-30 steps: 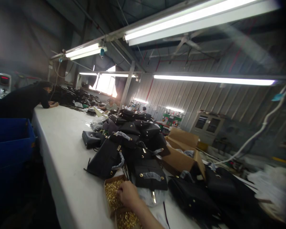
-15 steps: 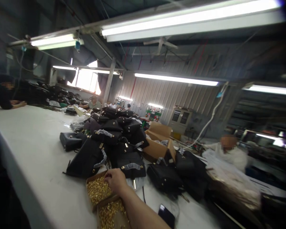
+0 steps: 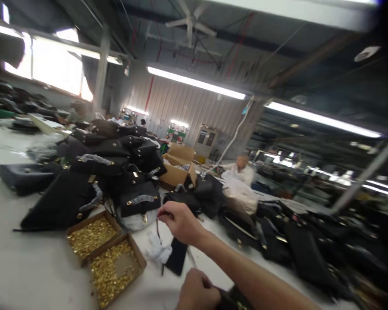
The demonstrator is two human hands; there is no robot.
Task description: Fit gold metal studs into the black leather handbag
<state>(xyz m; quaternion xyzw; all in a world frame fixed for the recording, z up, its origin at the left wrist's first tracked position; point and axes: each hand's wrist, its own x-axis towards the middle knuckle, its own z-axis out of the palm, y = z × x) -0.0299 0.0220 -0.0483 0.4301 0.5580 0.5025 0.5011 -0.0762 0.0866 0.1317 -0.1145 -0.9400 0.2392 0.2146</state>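
My right hand point(image 3: 181, 221) is above the table, its fingertips pinched together. Whatever they hold, if anything, is too small to make out. At the bottom edge my left hand point(image 3: 197, 290) is closed on a black bag point(image 3: 228, 297), mostly cut off by the frame and partly behind my right forearm. To the left of my hands two shallow cardboard boxes stand side by side, full of small gold metal pieces point(image 3: 92, 237). The nearer box point(image 3: 140, 258) shows a bare patch of its bottom. A dark phone-like slab point(image 3: 177, 257) and crumpled white plastic point(image 3: 158, 249) lie below my right hand.
A heap of black handbags point(image 3: 97, 150) with gold fittings and plastic-wrapped handles covers the table beyond the boxes. An open carton point(image 3: 181, 170) stands behind. More black bags point(image 3: 307, 245) line the right side. A person in white point(image 3: 242, 172) is at the far right.
My right hand has left the far box of gold pieces and moved right and back, its fingers pinched. My left hand and the black bag have come into view. The camera has turned right.
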